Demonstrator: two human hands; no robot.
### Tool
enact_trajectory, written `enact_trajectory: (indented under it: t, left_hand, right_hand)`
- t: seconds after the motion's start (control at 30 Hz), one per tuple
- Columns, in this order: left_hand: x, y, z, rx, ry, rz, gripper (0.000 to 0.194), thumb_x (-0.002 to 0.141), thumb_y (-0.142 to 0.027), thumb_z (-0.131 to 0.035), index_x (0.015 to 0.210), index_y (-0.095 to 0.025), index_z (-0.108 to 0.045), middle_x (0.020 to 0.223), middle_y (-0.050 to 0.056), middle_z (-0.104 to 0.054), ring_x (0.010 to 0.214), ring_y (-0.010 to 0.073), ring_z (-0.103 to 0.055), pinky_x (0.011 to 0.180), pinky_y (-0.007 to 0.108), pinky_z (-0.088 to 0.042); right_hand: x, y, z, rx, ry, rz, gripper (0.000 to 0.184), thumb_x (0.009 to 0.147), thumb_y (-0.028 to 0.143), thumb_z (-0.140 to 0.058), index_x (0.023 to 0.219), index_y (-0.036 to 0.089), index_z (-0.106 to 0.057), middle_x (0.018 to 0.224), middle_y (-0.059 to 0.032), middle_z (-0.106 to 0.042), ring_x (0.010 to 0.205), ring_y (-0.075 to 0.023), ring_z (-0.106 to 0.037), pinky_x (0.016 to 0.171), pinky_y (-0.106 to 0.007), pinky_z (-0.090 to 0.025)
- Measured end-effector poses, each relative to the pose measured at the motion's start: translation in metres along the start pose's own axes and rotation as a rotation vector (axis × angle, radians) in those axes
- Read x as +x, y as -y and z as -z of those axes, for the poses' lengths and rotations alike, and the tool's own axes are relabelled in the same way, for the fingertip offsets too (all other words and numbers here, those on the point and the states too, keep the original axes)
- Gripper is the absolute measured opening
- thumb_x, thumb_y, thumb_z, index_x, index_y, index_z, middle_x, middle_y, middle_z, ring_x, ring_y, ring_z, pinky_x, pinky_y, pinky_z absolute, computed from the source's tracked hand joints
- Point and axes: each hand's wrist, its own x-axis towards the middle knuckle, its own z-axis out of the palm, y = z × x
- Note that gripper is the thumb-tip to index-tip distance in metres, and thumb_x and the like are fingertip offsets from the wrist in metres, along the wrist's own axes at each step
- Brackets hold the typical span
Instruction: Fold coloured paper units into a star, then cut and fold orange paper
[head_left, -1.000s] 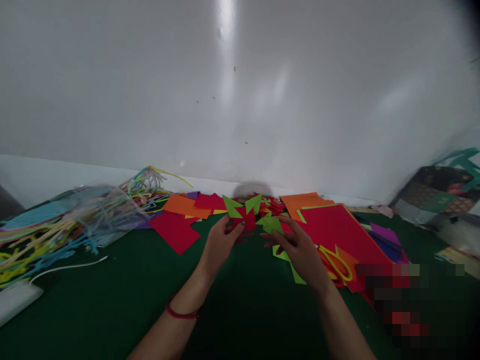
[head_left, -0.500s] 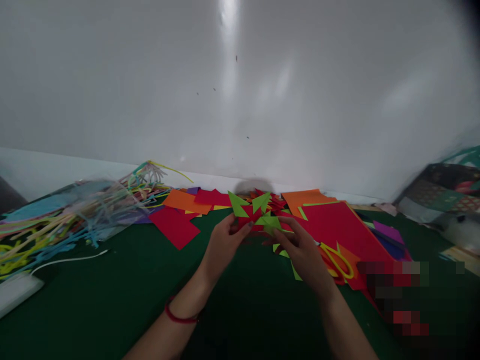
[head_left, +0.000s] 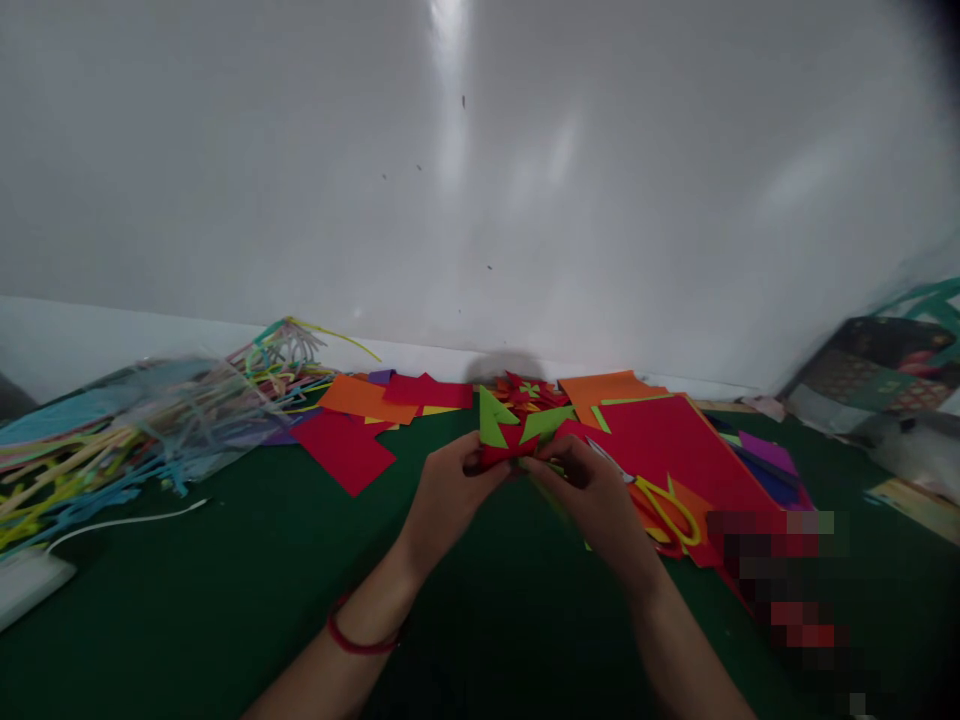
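Note:
A folded paper piece (head_left: pixel 517 440) in red and lime green, with pointed green flaps standing up, is held up between both hands over the table. My left hand (head_left: pixel 452 485) pinches its left side, thumb along the lower edge. My right hand (head_left: pixel 589 490) is closed on its right side, thumb and fingers together at the lower right. The fingertips cover part of the paper's underside. Just beyond it lies a heap of red folded paper pieces (head_left: pixel 530 385) with a small green one on top.
Scissors (head_left: pixel 670 510) with yellow and red handles lie right of my right hand, by large red sheets (head_left: pixel 667 445). Orange sheets (head_left: pixel 367 398) and a red square (head_left: pixel 345 455) are at left. Further left are bagged pipe cleaners (head_left: pixel 187 410) and a white corded device (head_left: pixel 34 585).
My hands have drawn closer together, and the folded paper has tilted, its right green flap now leaning right. Both hands have closed more tightly about its lower edge. The view has shifted slightly.

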Motion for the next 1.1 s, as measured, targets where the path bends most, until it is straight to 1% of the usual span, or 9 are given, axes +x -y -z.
enact_trajectory:
  t: [0.1, 0.2, 0.27, 0.37, 0.5, 0.63, 0.77, 0.97, 1.1]
  left_hand:
    - [0.0, 0.003, -0.002, 0.044, -0.024, 0.007, 0.024, 0.074, -0.022, -0.06, 0.098, -0.021, -0.063, 0.093, 0.002, -0.069, 0.086, 0.0201, -0.064, 0.075, 0.029, -0.051]
    - [-0.001, 0.005, -0.004, 0.103, -0.077, -0.003, 0.022, 0.074, -0.023, -0.06, 0.096, -0.02, -0.063, 0.091, 0.003, -0.069, 0.083, 0.0204, -0.065, 0.074, 0.03, -0.051]
    - [-0.002, 0.006, -0.005, 0.031, -0.064, 0.004, 0.023, 0.075, -0.023, -0.06, 0.097, -0.02, -0.061, 0.093, 0.003, -0.069, 0.084, 0.0204, -0.065, 0.075, 0.031, -0.051]
    - [-0.001, 0.004, -0.005, -0.149, -0.001, 0.047, 0.024, 0.076, -0.024, -0.058, 0.1, -0.018, -0.059, 0.098, 0.005, -0.068, 0.084, 0.0201, -0.065, 0.074, 0.032, -0.052]
    - [0.001, 0.0, -0.001, -0.235, 0.025, 0.116, 0.024, 0.078, -0.027, -0.057, 0.099, -0.016, -0.059, 0.099, 0.007, -0.067, 0.082, 0.0201, -0.066, 0.075, 0.034, -0.053]
    - [0.001, -0.002, 0.002, -0.233, 0.005, 0.123, 0.021, 0.077, -0.026, -0.058, 0.096, -0.015, -0.059, 0.095, 0.007, -0.069, 0.079, 0.0196, -0.067, 0.075, 0.034, -0.053]
    - [0.0, -0.001, 0.001, -0.211, 0.027, 0.098, 0.022, 0.078, -0.023, -0.056, 0.099, -0.017, -0.059, 0.097, 0.006, -0.068, 0.082, 0.0186, -0.066, 0.076, 0.032, -0.053]
    - [0.0, 0.003, -0.001, -0.146, 0.022, 0.069, 0.024, 0.078, -0.024, -0.055, 0.1, -0.018, -0.059, 0.098, 0.005, -0.067, 0.083, 0.0191, -0.065, 0.076, 0.031, -0.053]
    - [0.0, 0.003, -0.001, -0.158, 0.045, 0.063, 0.026, 0.078, -0.025, -0.055, 0.103, -0.018, -0.058, 0.101, 0.006, -0.066, 0.084, 0.0194, -0.065, 0.077, 0.032, -0.052]
  right_hand:
    - [0.0, 0.0, -0.001, -0.039, -0.003, 0.003, 0.021, 0.071, 0.04, -0.064, 0.074, 0.02, -0.058, 0.068, -0.0011, -0.061, 0.059, -0.0136, -0.054, 0.05, -0.023, -0.042]
    - [-0.001, 0.0, -0.002, -0.018, -0.01, 0.006, 0.022, 0.07, 0.041, -0.064, 0.075, 0.02, -0.059, 0.071, -0.002, -0.062, 0.062, -0.0149, -0.056, 0.052, -0.024, -0.044]
    - [0.0, -0.001, -0.002, -0.004, -0.034, 0.0, 0.023, 0.069, 0.042, -0.065, 0.075, 0.02, -0.06, 0.072, -0.0023, -0.062, 0.064, -0.0157, -0.056, 0.054, -0.025, -0.045]
    - [0.001, -0.004, -0.001, -0.02, -0.085, -0.016, 0.025, 0.068, 0.043, -0.066, 0.073, 0.019, -0.06, 0.067, -0.0018, -0.06, 0.063, -0.0152, -0.055, 0.053, -0.024, -0.044]
    - [0.001, -0.003, 0.002, -0.034, -0.082, -0.034, 0.027, 0.069, 0.044, -0.064, 0.073, 0.018, -0.061, 0.066, -0.0021, -0.059, 0.061, -0.0149, -0.054, 0.051, -0.024, -0.043]
    - [-0.002, 0.002, 0.002, -0.062, -0.082, -0.029, 0.026, 0.072, 0.044, -0.061, 0.076, 0.018, -0.061, 0.068, -0.0024, -0.06, 0.06, -0.0146, -0.054, 0.05, -0.023, -0.042]
    - [-0.005, 0.007, 0.0, -0.141, -0.132, 0.004, 0.025, 0.074, 0.043, -0.06, 0.078, 0.019, -0.062, 0.066, -0.0019, -0.061, 0.059, -0.0136, -0.054, 0.048, -0.022, -0.041]
    - [-0.006, 0.007, 0.001, -0.193, -0.113, 0.034, 0.02, 0.075, 0.04, -0.06, 0.079, 0.021, -0.065, 0.072, -0.0024, -0.066, 0.064, -0.0151, -0.059, 0.053, -0.023, -0.045]
    - [-0.005, 0.008, 0.002, -0.199, -0.118, 0.043, 0.017, 0.075, 0.038, -0.06, 0.076, 0.022, -0.064, 0.073, -0.0023, -0.067, 0.066, -0.0155, -0.061, 0.054, -0.023, -0.046]
